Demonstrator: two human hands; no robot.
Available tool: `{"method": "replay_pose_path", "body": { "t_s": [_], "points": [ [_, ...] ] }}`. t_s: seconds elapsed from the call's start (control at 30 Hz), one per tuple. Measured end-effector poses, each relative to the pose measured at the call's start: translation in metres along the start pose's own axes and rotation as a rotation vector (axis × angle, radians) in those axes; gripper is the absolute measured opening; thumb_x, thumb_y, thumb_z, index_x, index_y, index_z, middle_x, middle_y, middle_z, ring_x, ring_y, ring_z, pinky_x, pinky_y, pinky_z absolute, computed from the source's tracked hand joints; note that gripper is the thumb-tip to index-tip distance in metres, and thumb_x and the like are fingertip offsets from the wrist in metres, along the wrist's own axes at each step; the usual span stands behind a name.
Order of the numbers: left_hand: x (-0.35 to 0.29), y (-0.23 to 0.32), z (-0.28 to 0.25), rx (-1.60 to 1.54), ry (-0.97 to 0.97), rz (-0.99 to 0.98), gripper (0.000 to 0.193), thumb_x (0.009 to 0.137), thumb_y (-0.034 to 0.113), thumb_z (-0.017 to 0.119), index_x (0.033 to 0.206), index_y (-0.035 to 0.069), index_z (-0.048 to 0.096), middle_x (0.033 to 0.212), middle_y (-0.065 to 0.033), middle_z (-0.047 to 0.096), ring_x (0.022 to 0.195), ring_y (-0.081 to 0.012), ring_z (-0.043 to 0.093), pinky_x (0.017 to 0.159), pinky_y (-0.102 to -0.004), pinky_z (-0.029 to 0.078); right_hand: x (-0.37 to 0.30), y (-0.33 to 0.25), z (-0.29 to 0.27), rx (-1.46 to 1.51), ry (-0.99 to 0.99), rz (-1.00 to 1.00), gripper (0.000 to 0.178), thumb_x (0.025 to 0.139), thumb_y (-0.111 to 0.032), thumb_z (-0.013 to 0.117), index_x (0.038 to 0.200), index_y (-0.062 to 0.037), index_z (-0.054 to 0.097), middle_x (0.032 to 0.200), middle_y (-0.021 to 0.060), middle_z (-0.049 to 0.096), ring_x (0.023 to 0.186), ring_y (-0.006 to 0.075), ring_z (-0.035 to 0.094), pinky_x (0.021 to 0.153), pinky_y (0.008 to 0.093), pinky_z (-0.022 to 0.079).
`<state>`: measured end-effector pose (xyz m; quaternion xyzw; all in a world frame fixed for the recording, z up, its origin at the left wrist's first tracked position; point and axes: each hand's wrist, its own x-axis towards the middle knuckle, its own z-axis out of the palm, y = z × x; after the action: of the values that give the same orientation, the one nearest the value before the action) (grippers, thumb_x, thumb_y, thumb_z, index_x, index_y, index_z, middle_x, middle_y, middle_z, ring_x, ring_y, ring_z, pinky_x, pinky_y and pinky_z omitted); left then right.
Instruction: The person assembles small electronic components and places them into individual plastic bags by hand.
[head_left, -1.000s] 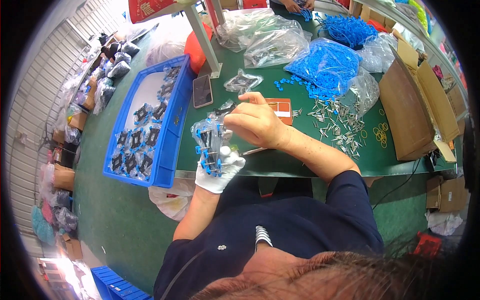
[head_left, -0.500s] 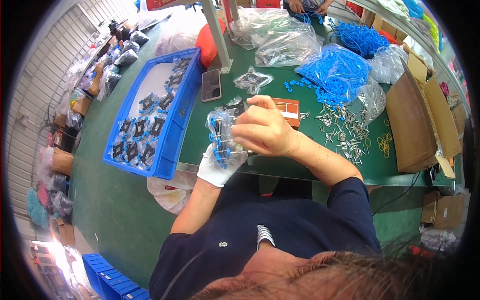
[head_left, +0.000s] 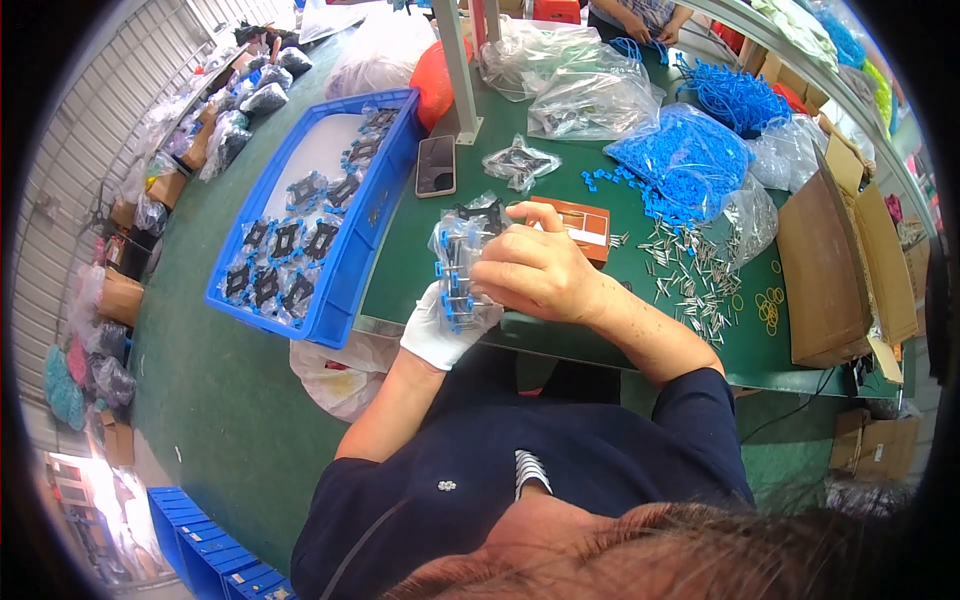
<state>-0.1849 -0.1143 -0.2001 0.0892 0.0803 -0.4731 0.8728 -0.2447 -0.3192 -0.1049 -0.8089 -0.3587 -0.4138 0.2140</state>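
My left hand (head_left: 440,335), in a white glove, grips a bundle of black frame-like parts (head_left: 457,262) in clear plastic, with blue clips and thin metal pins along its side. My bare right hand (head_left: 545,272) is at the bundle's right side, fingers bent inward; whatever the fingertips pinch is hidden. Just beyond the bundle, part of a black piece in clear film (head_left: 483,213) shows on the green table. Similar bagged black pieces with blue clips (head_left: 285,240) lie in a blue crate (head_left: 335,300) on the left.
A phone (head_left: 436,166), a bagged part (head_left: 521,163) and an orange-brown box (head_left: 582,220) lie on the table. To the right are loose metal pins (head_left: 690,275), a bag of blue pieces (head_left: 680,155), yellow rubber bands (head_left: 770,310) and a cardboard carton (head_left: 825,265). A co-worker's hands (head_left: 640,28) handle blue cords.
The view has shifted slightly, so the table appears a little farther right and lower. My right hand's fingers have changed their bend at the bundle. My left hand keeps its hold.
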Motion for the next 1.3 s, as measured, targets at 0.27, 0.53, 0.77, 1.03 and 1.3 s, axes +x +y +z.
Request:
{"method": "replay_pose_path", "body": {
  "t_s": [0.27,0.53,0.77,1.03,1.3],
  "points": [
    [0.000,0.004,0.000,-0.074,-0.113,-0.048,0.039,0.098,0.022,0.054,0.131,0.002,0.061,0.128,-0.0202,0.066,0.112,-0.0366,0.064,0.101,-0.0581,0.049,0.000,0.001,0.001,-0.006,0.002,-0.010,0.023,0.081,-0.016,0.083,0.099,-0.0119,0.070,0.091,-0.0009,0.066,0.086,0.0147,0.065,0.101,0.0435,0.044],
    [-0.005,0.012,-0.001,0.048,-0.122,0.022,0.049,0.094,0.024,0.066,0.138,0.003,0.058,0.135,-0.0198,0.063,0.122,-0.0376,0.061,0.108,-0.0592,0.045,-0.001,0.001,0.003,0.025,-0.012,-0.033,0.029,0.075,-0.011,0.083,0.101,-0.0105,0.070,0.094,0.0009,0.066,0.084,0.0178,0.065,0.099,0.0462,0.046],
    [-0.003,0.021,-0.013,0.107,-0.069,0.034,0.048,0.096,0.027,0.065,0.137,0.003,0.058,0.129,-0.0201,0.066,0.115,-0.0376,0.065,0.105,-0.0585,0.048,-0.001,0.001,0.004,0.042,-0.008,-0.039,0.030,0.074,-0.010,0.084,0.100,-0.0107,0.070,0.091,0.0002,0.066,0.083,0.0178,0.065,0.098,0.0449,0.048],
    [-0.014,0.018,-0.005,0.251,-0.199,0.069,0.044,0.099,0.027,0.064,0.137,0.005,0.058,0.123,-0.0147,0.068,0.106,-0.0311,0.068,0.098,-0.0524,0.055,0.000,0.004,-0.003,0.014,0.056,0.021,0.031,0.074,-0.006,0.082,0.102,-0.0098,0.069,0.090,0.0021,0.066,0.081,0.0187,0.063,0.095,0.0442,0.045],
    [-0.014,0.002,0.014,0.482,-0.164,0.117,0.055,0.099,0.017,0.065,0.149,0.008,0.045,0.130,-0.0049,0.063,0.109,-0.0199,0.066,0.094,-0.0381,0.056,0.003,0.005,-0.001,-0.092,0.016,0.140,0.029,0.078,-0.014,0.082,0.104,-0.0082,0.072,0.092,0.0040,0.067,0.086,0.0211,0.062,0.092,0.0433,0.045]
  ]
}}
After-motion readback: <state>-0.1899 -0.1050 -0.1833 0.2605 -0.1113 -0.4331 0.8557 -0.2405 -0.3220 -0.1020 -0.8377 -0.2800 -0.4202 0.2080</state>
